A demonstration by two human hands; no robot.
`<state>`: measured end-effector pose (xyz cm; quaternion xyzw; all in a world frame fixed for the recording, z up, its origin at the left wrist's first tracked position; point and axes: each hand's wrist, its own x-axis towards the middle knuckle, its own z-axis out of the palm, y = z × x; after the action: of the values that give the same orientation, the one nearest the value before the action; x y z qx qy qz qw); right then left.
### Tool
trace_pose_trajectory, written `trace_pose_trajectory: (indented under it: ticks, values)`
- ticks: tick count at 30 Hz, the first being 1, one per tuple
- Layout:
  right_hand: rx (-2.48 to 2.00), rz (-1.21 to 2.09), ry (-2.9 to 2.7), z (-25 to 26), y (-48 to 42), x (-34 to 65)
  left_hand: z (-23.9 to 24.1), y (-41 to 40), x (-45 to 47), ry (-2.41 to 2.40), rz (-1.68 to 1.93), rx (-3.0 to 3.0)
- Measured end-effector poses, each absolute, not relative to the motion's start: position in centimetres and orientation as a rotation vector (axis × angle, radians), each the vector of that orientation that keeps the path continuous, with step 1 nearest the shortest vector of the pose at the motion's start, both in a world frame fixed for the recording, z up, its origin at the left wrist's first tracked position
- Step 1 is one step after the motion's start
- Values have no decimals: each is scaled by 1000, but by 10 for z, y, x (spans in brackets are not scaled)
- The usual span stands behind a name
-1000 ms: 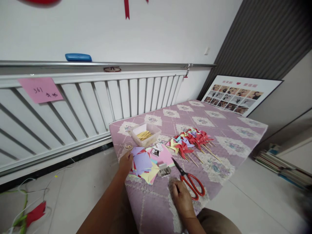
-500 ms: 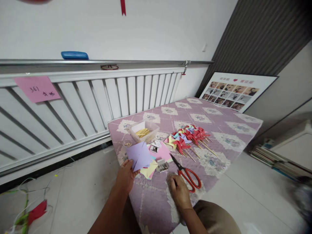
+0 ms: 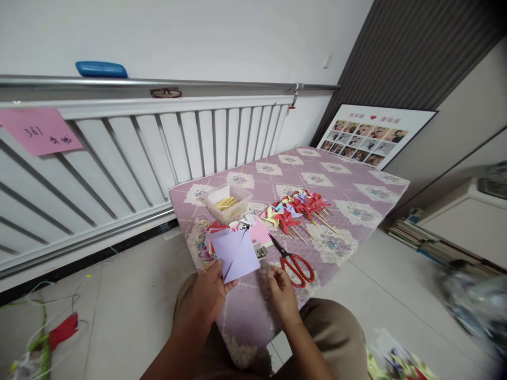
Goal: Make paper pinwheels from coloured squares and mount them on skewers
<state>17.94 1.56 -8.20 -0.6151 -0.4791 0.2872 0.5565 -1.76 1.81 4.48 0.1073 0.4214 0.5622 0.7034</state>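
My left hand [image 3: 216, 286] grips a square sheet of purple paper [image 3: 236, 255] by its near left corner, thumb on top. Slits run in from the paper's corners toward its middle. Just right of the paper, my right hand [image 3: 282, 289] is closed, thumb and fingertips pinched together; whatever they hold is too small to make out. Beside it lie black scissors with red handles [image 3: 295, 264], blades slightly apart. Behind the purple sheet, a small box of metal pieces [image 3: 260, 252] and a pink sheet [image 3: 259, 232] are partly covered.
Finished paper pinwheels on sticks [image 3: 297, 211] lie in a pile on the flowered tablecloth [image 3: 273, 316]. A clear plastic box [image 3: 228, 203] holds yellow sticks, near a small round container [image 3: 201, 221]. A white radiator [image 3: 190, 142] runs along the far side.
My left hand has brought the purple paper right and nearer to me, uncovering red sheets behind it. My right hand has turned, fingertips now raised toward the paper. The view has shifted.
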Motion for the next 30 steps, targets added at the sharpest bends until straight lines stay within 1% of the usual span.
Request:
trace_pose_trajectory:
  ticks: [6,12,16,18,23,30]
  values:
    - [-1242,958,-1006,-41,-26,144,44,14,-11,893,1268,214]
    - [-1078,1162,-957,9,-33,124,47,6,0,847,1247,304]
    - [-1054,1355,-735,22,-32,118,51,-1,7,834,1212,375]
    - [-1071,1395,-662,21,-32,118,47,-4,8,840,1207,372]
    - [-1209,1286,-763,18,-34,125,38,-7,8,828,1192,356]
    - [-1299,1002,-1129,26,-42,130,58,-3,4,825,1205,369]
